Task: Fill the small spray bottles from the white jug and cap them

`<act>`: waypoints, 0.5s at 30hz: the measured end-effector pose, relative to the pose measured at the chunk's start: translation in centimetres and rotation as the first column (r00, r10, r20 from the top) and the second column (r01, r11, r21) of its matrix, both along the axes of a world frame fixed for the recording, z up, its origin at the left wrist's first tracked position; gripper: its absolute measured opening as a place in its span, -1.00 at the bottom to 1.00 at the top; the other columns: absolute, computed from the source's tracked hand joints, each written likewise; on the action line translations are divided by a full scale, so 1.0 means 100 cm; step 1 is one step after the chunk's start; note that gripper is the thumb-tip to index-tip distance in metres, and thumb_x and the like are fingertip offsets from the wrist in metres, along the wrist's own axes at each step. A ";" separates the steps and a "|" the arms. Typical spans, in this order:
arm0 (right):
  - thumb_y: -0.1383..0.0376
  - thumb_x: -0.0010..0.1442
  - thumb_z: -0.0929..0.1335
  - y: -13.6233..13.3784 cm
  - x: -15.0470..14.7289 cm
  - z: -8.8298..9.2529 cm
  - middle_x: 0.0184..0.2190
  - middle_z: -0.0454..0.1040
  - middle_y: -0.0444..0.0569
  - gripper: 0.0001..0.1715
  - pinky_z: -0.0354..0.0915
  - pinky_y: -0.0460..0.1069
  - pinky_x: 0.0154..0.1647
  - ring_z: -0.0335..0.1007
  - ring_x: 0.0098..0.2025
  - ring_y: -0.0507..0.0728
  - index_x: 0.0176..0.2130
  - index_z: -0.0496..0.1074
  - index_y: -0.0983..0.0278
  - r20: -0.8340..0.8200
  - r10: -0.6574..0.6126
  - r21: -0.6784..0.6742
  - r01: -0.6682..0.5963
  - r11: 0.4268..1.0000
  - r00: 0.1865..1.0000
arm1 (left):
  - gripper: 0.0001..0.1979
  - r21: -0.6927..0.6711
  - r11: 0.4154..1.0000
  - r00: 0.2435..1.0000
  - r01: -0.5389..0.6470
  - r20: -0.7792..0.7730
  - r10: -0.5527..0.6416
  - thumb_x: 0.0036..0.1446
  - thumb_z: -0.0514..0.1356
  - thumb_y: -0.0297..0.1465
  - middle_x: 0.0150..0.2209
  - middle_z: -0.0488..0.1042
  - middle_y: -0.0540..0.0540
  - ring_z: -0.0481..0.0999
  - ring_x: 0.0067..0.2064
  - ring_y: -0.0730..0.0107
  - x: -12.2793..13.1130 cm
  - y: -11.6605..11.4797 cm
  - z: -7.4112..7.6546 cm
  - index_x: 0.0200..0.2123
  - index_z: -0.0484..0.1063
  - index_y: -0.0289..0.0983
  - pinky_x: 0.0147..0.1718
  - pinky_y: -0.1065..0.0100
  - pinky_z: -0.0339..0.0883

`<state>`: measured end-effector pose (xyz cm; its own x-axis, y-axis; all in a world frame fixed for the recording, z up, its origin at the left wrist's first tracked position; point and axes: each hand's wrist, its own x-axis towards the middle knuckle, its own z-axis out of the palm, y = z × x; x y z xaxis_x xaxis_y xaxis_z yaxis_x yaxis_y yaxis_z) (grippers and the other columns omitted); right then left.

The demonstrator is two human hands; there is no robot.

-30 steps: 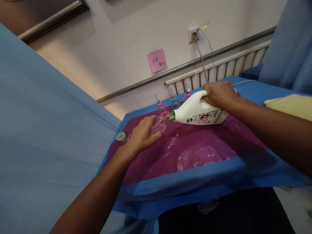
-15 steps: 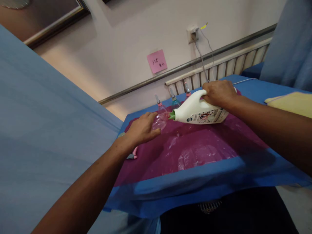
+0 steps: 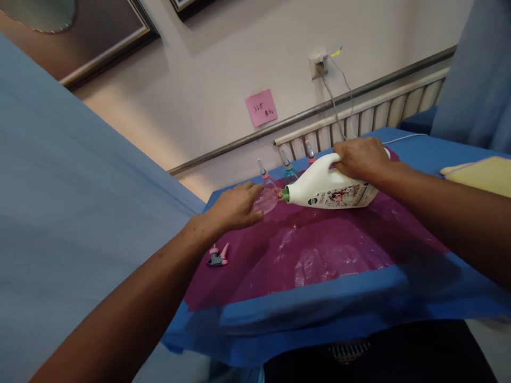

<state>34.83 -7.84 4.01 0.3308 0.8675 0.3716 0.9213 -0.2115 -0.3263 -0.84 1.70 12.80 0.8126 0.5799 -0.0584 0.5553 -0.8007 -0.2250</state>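
My right hand (image 3: 360, 158) grips the handle of a white detergent jug (image 3: 331, 189), which lies tipped almost flat with its green neck pointing left. The neck meets the mouth of a small clear bottle (image 3: 266, 201), tilted and held by my left hand (image 3: 235, 206), whose fingers wrap round it. Both are above a purple plastic sheet (image 3: 319, 250) spread on a blue-covered table. A pink and grey spray cap (image 3: 217, 257) lies on the sheet near my left wrist.
Three small spray bottles with pink and grey tops (image 3: 285, 162) stand at the table's far edge by a radiator. A yellow cloth (image 3: 481, 173) lies at the right. Blue fabric (image 3: 72, 213) hangs on the left. A pink note (image 3: 261, 107) and a socket are on the wall.
The view has shifted, so the spray cap on the sheet is now uncovered beside my left wrist. Both hands have kept their hold, with jug neck against the clear bottle.
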 end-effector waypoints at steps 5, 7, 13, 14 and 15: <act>0.06 0.40 0.43 0.001 -0.003 0.001 -0.11 0.70 0.23 -0.66 0.24 0.19 -0.09 0.59 -0.08 0.43 0.03 0.67 0.16 0.168 -0.063 -0.056 0.074 0.996 0.984 | -0.30 -0.008 1.000 0.999 -0.006 -0.039 0.006 0.15 0.37 -0.28 0.23 0.60 -0.30 0.61 0.16 -0.20 0.005 0.001 0.008 0.38 0.49 -0.15 0.09 0.03 0.50; 0.05 0.40 0.42 0.002 -0.003 0.001 -0.11 0.70 0.22 -0.64 0.25 0.18 -0.10 0.59 -0.09 0.42 0.04 0.68 0.15 0.186 -0.064 -0.059 0.077 0.995 0.980 | -0.31 0.013 1.000 0.996 0.002 -0.084 0.000 0.16 0.37 -0.27 0.24 0.60 -0.28 0.61 0.17 -0.15 0.007 0.001 0.011 0.38 0.48 -0.13 0.09 0.08 0.50; 0.02 0.37 0.46 0.006 -0.001 -0.001 -0.16 0.71 0.21 -0.66 0.27 0.19 -0.09 0.58 -0.10 0.41 0.01 0.69 0.11 0.174 -0.060 -0.044 0.068 0.997 0.983 | -0.37 0.030 0.999 0.990 0.024 -0.142 -0.020 0.15 0.39 -0.28 0.22 0.61 -0.29 0.60 0.14 -0.17 0.015 0.000 0.017 0.30 0.53 -0.17 0.08 0.07 0.50; 0.02 0.38 0.45 0.007 -0.001 -0.001 -0.16 0.71 0.21 -0.66 0.27 0.19 -0.09 0.58 -0.10 0.41 0.01 0.69 0.12 0.175 -0.061 -0.043 0.069 0.997 0.983 | -0.38 0.039 0.999 0.987 0.030 -0.159 -0.023 0.16 0.39 -0.28 0.21 0.61 -0.30 0.61 0.13 -0.18 0.016 0.000 0.018 0.30 0.53 -0.18 0.05 0.07 0.50; 0.02 0.39 0.44 0.006 -0.001 -0.001 -0.16 0.71 0.21 -0.65 0.26 0.19 -0.10 0.58 -0.11 0.40 0.01 0.69 0.13 0.184 -0.065 -0.044 0.074 0.996 0.981 | -0.40 0.046 0.998 0.985 0.034 -0.172 -0.026 0.17 0.39 -0.28 0.19 0.61 -0.31 0.61 0.12 -0.19 0.017 0.000 0.019 0.29 0.54 -0.19 0.02 0.07 0.51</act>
